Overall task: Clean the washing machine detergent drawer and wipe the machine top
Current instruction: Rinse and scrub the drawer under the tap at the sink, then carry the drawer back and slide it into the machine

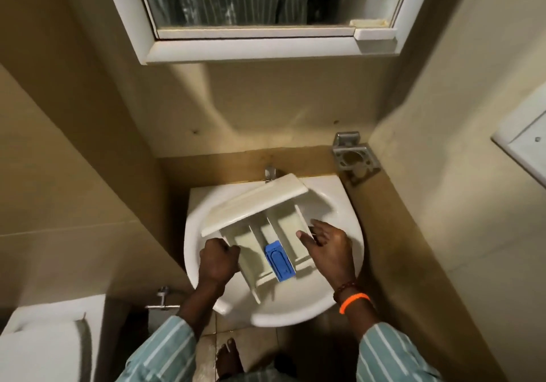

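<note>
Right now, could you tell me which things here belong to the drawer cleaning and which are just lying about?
In the job: detergent drawer, blue insert, sink, tap, left hand, right hand.
Lying about: mirror cabinet, metal holder.

- so the detergent drawer sits over the sink, front panel toward the wall, just in front of the tap
- left hand is on the drawer's left side, right hand on its right
- small insert sits in the middle compartment
- mirror cabinet hangs above the sink
- metal holder on the wall, behind-right of the sink
- toilet down at the near left
</note>
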